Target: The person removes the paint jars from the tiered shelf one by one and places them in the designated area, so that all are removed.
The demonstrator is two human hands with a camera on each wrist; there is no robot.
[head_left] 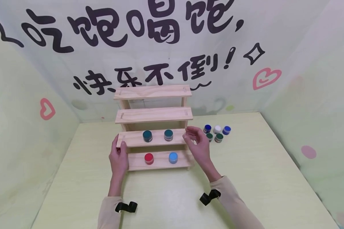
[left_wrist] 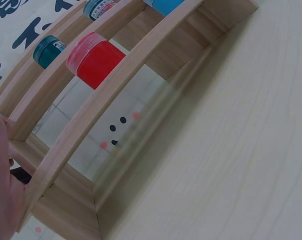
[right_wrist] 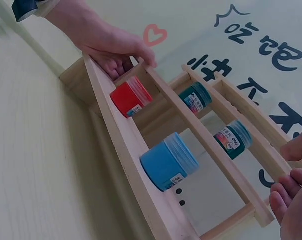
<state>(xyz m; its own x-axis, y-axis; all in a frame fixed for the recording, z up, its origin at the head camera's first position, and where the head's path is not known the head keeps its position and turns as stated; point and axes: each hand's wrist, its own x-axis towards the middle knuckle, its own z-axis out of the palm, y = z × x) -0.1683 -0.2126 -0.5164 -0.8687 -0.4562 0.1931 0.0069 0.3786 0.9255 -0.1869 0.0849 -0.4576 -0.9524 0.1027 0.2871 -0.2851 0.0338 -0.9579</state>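
A stepped wooden display rack point(head_left: 153, 116) with several tiers stands at the back of the table. My left hand point(head_left: 119, 158) grips the left end of its second tier from the bottom, thumb on top. The right hand point(head_left: 199, 144) is at that tier's right end, fingers loosely bent, nothing seen between them; contact with the wood is unclear. Two dark teal paint jars, a left one point(head_left: 147, 136) and a right one point(head_left: 168, 135), sit on this tier. Below stand a red paint jar point(left_wrist: 97, 60) and a light blue paint jar point(right_wrist: 169, 161).
Right of the rack, loose jars are grouped on the table: a dark blue jar point(head_left: 207, 128), a white jar point(head_left: 217, 129), a blue jar point(head_left: 226, 130) and green jars, one point(head_left: 219, 137) nearer the front. A printed cloth backdrop point(head_left: 172, 60) hangs close behind the rack.
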